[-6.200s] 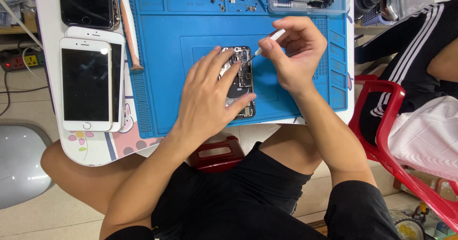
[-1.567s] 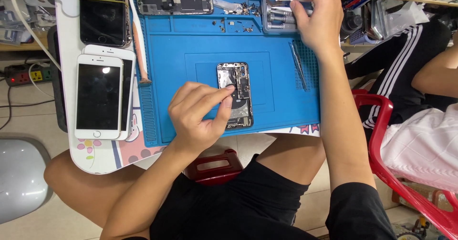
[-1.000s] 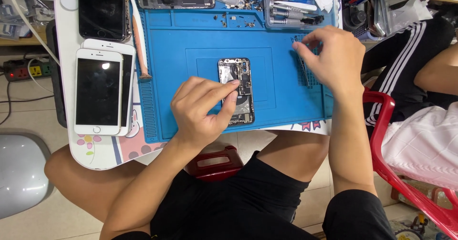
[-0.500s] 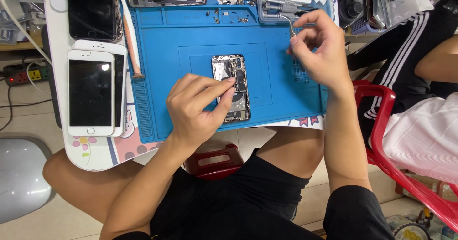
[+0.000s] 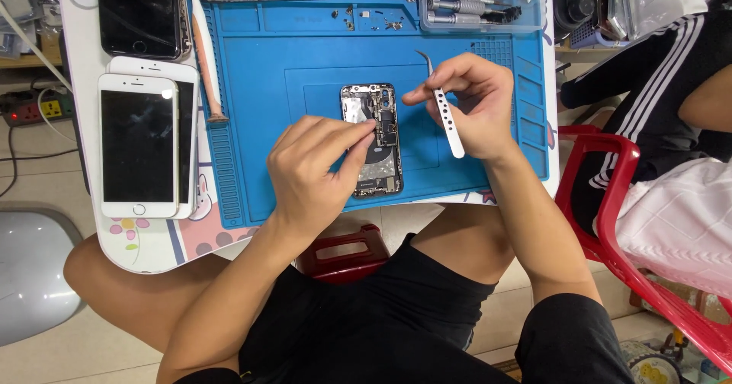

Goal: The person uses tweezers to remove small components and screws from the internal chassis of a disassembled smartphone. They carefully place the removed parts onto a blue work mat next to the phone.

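Curved silver metal tweezers (image 5: 442, 106) are pinched in the right hand (image 5: 473, 109); the opened black phone chassis (image 5: 371, 138), mid blue silicone mat (image 5: 252, 71), is pressed, apparently, by loosely curled left hand (image 5: 309, 174) fingertips.

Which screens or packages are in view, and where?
White phone: left of the blue mat, face up, dark screen, rounded rectangle.
Second white phone: beneath it, only its right edge showing.
Black phone: top left, dark screen.
Opened phone: mat centre, no screen, under the left hand.
Clear plastic box: top right, holding tools.
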